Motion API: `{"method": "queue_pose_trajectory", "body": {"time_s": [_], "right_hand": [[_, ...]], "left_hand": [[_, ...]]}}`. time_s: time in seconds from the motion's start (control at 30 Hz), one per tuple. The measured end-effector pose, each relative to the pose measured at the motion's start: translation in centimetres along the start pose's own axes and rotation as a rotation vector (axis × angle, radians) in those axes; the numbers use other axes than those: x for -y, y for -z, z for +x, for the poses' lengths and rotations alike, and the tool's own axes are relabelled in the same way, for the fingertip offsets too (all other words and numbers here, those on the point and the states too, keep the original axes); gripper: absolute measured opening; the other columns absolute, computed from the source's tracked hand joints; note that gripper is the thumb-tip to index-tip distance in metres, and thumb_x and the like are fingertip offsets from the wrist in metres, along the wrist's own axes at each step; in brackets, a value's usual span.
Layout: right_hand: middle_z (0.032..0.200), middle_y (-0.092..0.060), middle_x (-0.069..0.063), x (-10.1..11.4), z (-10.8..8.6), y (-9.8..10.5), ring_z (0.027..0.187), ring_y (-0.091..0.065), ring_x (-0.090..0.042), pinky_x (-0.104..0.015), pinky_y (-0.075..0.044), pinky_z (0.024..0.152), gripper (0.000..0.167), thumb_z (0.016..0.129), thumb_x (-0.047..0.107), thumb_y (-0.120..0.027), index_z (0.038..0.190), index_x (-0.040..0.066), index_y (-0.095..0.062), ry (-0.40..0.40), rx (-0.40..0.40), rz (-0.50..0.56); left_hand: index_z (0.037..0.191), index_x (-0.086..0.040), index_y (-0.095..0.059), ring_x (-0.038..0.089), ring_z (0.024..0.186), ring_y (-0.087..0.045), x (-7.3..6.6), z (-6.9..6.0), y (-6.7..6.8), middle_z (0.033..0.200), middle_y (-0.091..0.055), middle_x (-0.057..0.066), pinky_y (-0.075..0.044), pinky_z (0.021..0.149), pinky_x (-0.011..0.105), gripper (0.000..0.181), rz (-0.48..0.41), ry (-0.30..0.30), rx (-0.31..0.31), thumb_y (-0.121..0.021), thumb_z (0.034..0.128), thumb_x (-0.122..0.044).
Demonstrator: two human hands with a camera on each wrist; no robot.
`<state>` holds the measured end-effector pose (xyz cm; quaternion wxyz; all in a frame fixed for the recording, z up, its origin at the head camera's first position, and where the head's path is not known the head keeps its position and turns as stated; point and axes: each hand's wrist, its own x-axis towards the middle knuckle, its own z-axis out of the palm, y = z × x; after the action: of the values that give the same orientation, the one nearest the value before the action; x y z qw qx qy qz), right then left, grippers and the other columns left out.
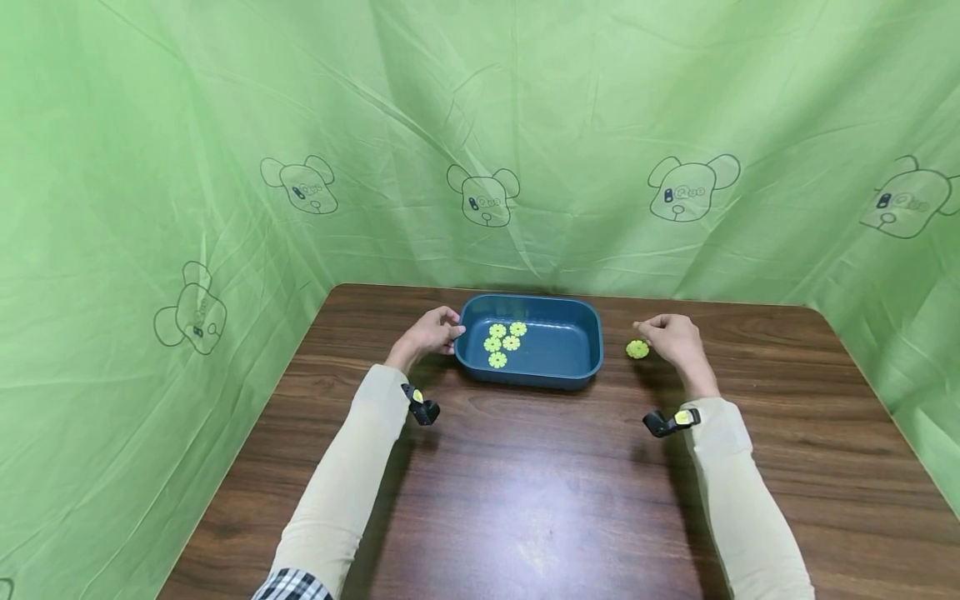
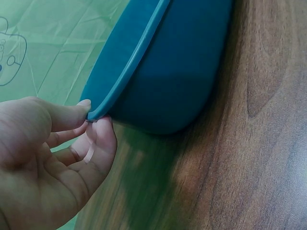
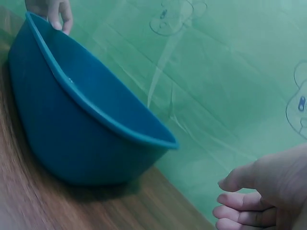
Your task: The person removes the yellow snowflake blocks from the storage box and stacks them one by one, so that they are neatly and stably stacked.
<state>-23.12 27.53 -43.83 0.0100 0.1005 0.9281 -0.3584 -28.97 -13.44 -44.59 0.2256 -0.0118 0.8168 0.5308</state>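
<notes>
A dark blue rectangular basin (image 1: pixel 562 382) stands on the table, several flat yellow-green flower-shaped pieces (image 1: pixel 497 360) lying in its left half. My left hand (image 1: pixel 431 333) pinches the basin's left rim between thumb and fingers, as the left wrist view (image 2: pixel 53 153) also shows. Right of the basin, another yellow-green flower-shaped piece (image 1: pixel 637 349) is just below the fingertips of my right hand (image 1: pixel 673 340). In the right wrist view, the thumb and bent fingers of that hand (image 3: pixel 264 191) stand apart with nothing visible between them. That piece is out of sight there.
The brown wooden table (image 1: pixel 525 492) extends in front of the basin and to both sides. A green curtain (image 1: pixel 570 125) printed with bear heads hangs behind it and at the sides. Black wrist mounts (image 1: pixel 423 408) sit on both sleeves.
</notes>
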Motion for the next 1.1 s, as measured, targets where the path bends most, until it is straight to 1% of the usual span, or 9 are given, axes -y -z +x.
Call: {"method": "queue_pose_trajectory", "body": {"time_s": [0.13, 0.3, 0.4, 0.5, 0.63, 0.73, 0.83, 0.97, 1.1], "right_hand": [[0.098, -0.067, -0.016, 0.8, 0.0, -0.4, 0.097, -0.056, -0.031, -0.03, -0.042, 0.071, 0.047, 0.093, 0.046, -0.055, 0.106, 0.002, -0.069, 0.037, -0.009, -0.002], [0.107, -0.066, -0.018, 2.0, -0.1, -0.9, 0.102, -0.056, -0.032, -0.035, -0.044, 0.077, 0.044, 0.092, 0.044, -0.057, 0.105, 0.004, -0.069, 0.056, -0.014, 0.017], [0.11, -0.065, -0.018, 2.7, -0.2, -1.3, 0.104, -0.055, -0.033, -0.04, -0.045, 0.082, 0.045, 0.092, 0.045, -0.057, 0.106, 0.004, -0.068, 0.07, -0.012, 0.021], [0.109, -0.066, -0.018, 3.4, -0.2, -1.7, 0.103, -0.056, -0.033, -0.042, -0.045, 0.086, 0.042, 0.091, 0.043, -0.058, 0.105, 0.005, -0.068, 0.09, -0.021, 0.02], [0.104, -0.068, -0.016, 4.4, -0.2, -2.6, 0.096, -0.056, -0.03, -0.036, -0.045, 0.076, 0.036, 0.091, 0.038, -0.06, 0.102, 0.005, -0.07, 0.12, -0.027, 0.025], [0.096, -0.069, -0.015, 5.0, -0.1, -3.2, 0.087, -0.057, -0.028, -0.03, -0.043, 0.067, 0.035, 0.092, 0.038, -0.061, 0.102, 0.006, -0.07, 0.133, -0.015, 0.033], [0.095, -0.068, -0.015, 5.6, -0.1, -3.9, 0.086, -0.057, -0.027, -0.03, -0.043, 0.068, 0.035, 0.092, 0.039, -0.061, 0.103, 0.006, -0.07, 0.143, -0.008, 0.035], [0.103, -0.067, -0.014, 6.5, -0.4, -4.8, 0.091, -0.057, -0.029, -0.034, -0.045, 0.073, 0.034, 0.092, 0.037, -0.061, 0.103, 0.007, -0.07, 0.168, -0.001, 0.032], [0.101, -0.069, -0.013, 7.4, -0.7, -5.9, 0.089, -0.059, -0.029, -0.036, -0.046, 0.074, 0.03, 0.091, 0.035, -0.063, 0.099, 0.007, -0.071, 0.206, -0.006, 0.025]], "left_hand": [[0.122, -0.003, -0.044, 0.015, 0.068, -0.055, 0.0, 0.0, 0.0, 0.096, -0.051, 0.013, -0.052, 0.092, 0.05, 0.027, -0.003, 0.001, 0.001, -0.053, 0.0984, -0.012], [0.123, -0.003, -0.045, 0.016, 0.069, -0.055, 0.0, 0.0, 0.0, 0.092, -0.049, 0.009, -0.054, 0.088, 0.046, 0.027, 0.005, 0.003, -0.001, -0.053, 0.0985, -0.013], [0.123, -0.003, -0.045, 0.016, 0.07, -0.055, 0.0, 0.0, 0.0, 0.092, -0.049, 0.009, -0.056, 0.082, 0.04, 0.027, 0.013, 0.004, -0.001, -0.053, 0.0986, -0.013], [0.123, -0.003, -0.045, 0.016, 0.07, -0.055, -0.1, -0.1, 0.0, 0.092, -0.049, 0.009, -0.057, 0.076, 0.035, 0.028, 0.015, 0.004, 0.0, -0.053, 0.0985, -0.013], [0.123, -0.003, -0.045, 0.016, 0.07, -0.054, -0.1, -0.1, 0.0, 0.091, -0.049, 0.009, -0.056, 0.067, 0.028, 0.028, 0.021, 0.003, 0.0, -0.053, 0.0984, -0.013], [0.122, -0.003, -0.045, 0.016, 0.07, -0.054, -0.2, -0.2, 0.0, 0.09, -0.049, 0.009, -0.054, 0.062, 0.023, 0.027, 0.017, 0.006, 0.001, -0.053, 0.0984, -0.013], [0.122, -0.003, -0.045, 0.016, 0.07, -0.054, -0.2, -0.2, 0.0, 0.09, -0.048, 0.009, -0.054, 0.063, 0.024, 0.027, 0.012, 0.009, 0.002, -0.053, 0.0983, -0.013], [0.122, -0.003, -0.045, 0.016, 0.07, -0.054, -0.2, -0.1, 0.0, 0.09, -0.048, 0.009, -0.056, 0.068, 0.028, 0.027, 0.011, 0.012, 0.003, -0.053, 0.0985, -0.013], [0.122, -0.003, -0.045, 0.016, 0.069, -0.054, -0.2, -0.1, 0.0, 0.09, -0.048, 0.009, -0.056, 0.07, 0.03, 0.026, 0.012, 0.011, 0.0, -0.053, 0.0987, -0.012]]}}
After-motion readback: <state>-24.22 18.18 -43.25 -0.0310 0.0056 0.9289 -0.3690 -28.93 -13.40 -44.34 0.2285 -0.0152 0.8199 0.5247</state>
